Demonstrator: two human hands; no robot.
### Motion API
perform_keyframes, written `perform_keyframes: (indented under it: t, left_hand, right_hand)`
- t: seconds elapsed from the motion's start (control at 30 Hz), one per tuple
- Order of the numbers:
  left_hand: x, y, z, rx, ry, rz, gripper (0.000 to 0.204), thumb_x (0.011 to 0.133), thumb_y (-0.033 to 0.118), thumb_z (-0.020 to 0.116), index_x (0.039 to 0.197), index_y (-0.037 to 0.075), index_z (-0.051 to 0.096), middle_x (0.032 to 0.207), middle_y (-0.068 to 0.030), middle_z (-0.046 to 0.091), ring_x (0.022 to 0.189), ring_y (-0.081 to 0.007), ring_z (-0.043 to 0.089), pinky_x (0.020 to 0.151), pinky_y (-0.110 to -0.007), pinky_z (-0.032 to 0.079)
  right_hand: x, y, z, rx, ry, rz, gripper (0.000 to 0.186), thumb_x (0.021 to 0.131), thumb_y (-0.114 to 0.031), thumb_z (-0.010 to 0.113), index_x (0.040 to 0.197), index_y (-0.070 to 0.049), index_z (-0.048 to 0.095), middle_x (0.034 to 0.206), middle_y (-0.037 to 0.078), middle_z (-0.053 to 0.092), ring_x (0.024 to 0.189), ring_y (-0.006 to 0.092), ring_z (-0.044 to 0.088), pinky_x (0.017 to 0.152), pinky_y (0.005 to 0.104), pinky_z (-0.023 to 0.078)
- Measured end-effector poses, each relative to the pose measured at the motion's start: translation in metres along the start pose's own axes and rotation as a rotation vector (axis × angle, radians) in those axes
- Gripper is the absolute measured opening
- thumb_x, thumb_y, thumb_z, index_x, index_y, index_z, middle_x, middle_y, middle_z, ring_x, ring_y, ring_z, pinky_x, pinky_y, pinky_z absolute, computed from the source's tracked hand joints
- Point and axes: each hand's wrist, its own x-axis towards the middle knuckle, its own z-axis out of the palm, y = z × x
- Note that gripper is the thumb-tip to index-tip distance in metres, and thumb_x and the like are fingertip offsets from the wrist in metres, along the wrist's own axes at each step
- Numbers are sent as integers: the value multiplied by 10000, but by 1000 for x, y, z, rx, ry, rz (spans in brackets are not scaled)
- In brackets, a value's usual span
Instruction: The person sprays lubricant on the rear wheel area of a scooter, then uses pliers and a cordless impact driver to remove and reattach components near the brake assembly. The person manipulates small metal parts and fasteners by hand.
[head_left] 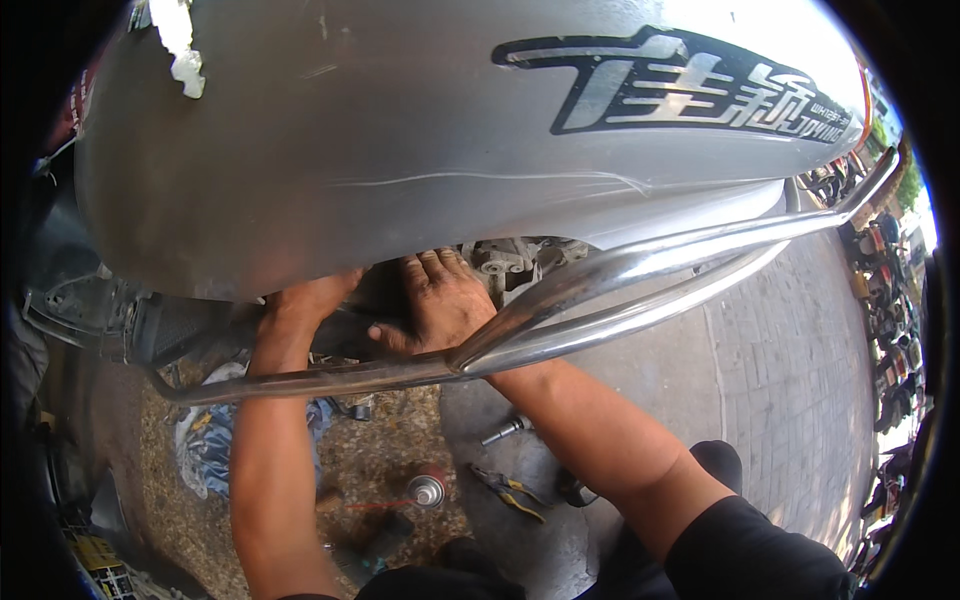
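My left hand [312, 296] reaches in under the lower edge of a grey motor scooter's body panel [300, 215]. Its fingers disappear behind that panel, so their grip is hidden. Beside it, my right hand [445, 305] lies with fingers stretched out and thumb apart against dark parts beneath the panel, the fingertips close to its edge. Dirty metal engine parts [505, 262] show just right of those fingers. A chrome guard bar [420, 373] runs across in front of both arms, and my right wrist is partly behind it.
On the ground lie yellow-handled pliers [510, 493], a metal socket [505, 431] and a blue cloth [207, 450]. A spray can [426, 491] with a red straw stands between my arms. Parked motorbikes [890, 330] line the far right.
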Motion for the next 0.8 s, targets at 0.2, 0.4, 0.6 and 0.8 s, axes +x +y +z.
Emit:
perform_keyframes:
  t: [0.2, 0.4, 0.6, 0.8]
  left_hand:
    - [-3, -8, 12, 163, 160, 118, 178, 822, 198, 716, 936, 63, 723, 868, -129, 707, 762, -324, 677, 665, -461, 538]
    - [-9, -3, 12, 55, 248, 71, 233, 764, 139, 729, 970, 32, 705, 948, -170, 692, 860, -371, 651, 763, -466, 523]
    - [-10, -10, 16, 66, 240, 136, 250, 801, 171, 726, 1010, 36, 700, 975, -164, 693, 879, -362, 657, 762, -465, 530]
    - [-17, -8, 8, 59, 222, 69, 255, 849, 203, 714, 1050, 47, 696, 987, -140, 699, 876, -319, 674, 741, -444, 542]
  right_hand:
    - [6, -2, 2, 90, -98, 84, 931, 837, -545, 681, 1439, 103, 391, 1434, 368, 405, 1350, 530, 387, 1149, 536, 332]
    - [7, -7, -4, -30, -139, 108, 928, 820, -511, 710, 1440, 97, 383, 1405, 358, 449, 1335, 514, 417, 1139, 525, 351]
    - [7, -6, 1, 187, -160, 150, 873, 835, -479, 703, 1421, 95, 405, 1375, 333, 482, 1303, 493, 456, 1124, 529, 366]
    - [5, -8, -2, 83, -3, 57, 863, 784, -435, 738, 1422, 54, 426, 1352, 331, 502, 1277, 498, 474, 1110, 532, 373]
